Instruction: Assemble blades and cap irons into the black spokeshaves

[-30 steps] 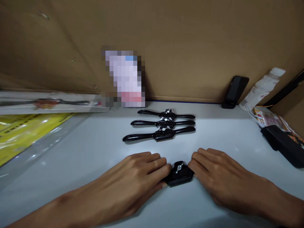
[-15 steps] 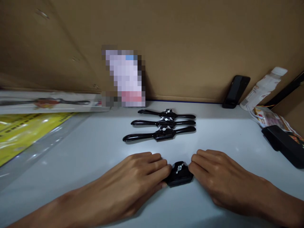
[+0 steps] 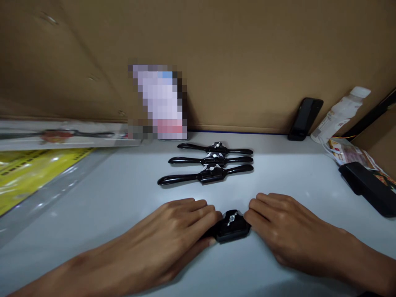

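Note:
Between my hands, low in the head view, is a black spokeshave (image 3: 232, 227) with a silver screw on its middle. My left hand (image 3: 182, 229) is closed around its left handle, and my right hand (image 3: 278, 225) grips the right one; both handles are mostly covered by fingers. Beyond them three more black spokeshaves lie side by side on the table: a near one (image 3: 212, 175), a middle one (image 3: 213, 159) and a far one (image 3: 217, 147). Their handles point left and right.
At the left are a packaged tool (image 3: 58, 135) and a yellow sheet in clear plastic (image 3: 40, 173). A blurred-out upright item (image 3: 163, 103) and a black phone (image 3: 306, 119) lean on the cardboard wall (image 3: 235, 62). To the right stand a bottle (image 3: 340, 113) and a black object (image 3: 371, 187).
The view has shifted slightly, so everything sits a little further left. Both hands keep their hold on the spokeshave, with hardly any movement.

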A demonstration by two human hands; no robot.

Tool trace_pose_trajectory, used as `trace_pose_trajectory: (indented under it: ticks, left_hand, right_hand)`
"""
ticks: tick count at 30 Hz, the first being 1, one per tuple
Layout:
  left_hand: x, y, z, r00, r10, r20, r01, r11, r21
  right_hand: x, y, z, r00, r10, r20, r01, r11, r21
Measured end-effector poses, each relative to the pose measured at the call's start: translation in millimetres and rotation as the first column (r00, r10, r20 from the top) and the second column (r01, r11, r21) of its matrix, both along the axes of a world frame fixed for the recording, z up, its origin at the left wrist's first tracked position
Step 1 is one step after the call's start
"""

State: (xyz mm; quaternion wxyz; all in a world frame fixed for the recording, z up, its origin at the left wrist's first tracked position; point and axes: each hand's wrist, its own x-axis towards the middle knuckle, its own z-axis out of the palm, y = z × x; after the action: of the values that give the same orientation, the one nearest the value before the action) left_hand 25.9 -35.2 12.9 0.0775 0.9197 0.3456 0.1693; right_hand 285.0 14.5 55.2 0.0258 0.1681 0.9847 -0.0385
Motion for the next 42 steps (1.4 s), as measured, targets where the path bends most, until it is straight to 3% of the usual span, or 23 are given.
trace_pose_trajectory:
  ticks: [4,12,42]
  left_hand:
    - [-0.7,-1.3,-2.8,0.998,0.047,0.032,-0.046,0.998,-0.031]
    - [-3.0,1.0,-0.8,0.999,0.016,0.051,-0.016,1.0,0.006]
    - [-2.2,2.6,0.9,0.997,0.004,0.082,0.0,0.999,-0.049]
  right_hand:
    - [1.1,1.5,1.8,0.997,-0.072,0.019,0.073,0.995,-0.068]
    - [1.4,5.0,1.6,0.996,-0.085,0.023,0.088,0.981,-0.171]
    - [2.1,5.8,0.6,0.997,-0.067,0.034,0.072,0.987,-0.146]
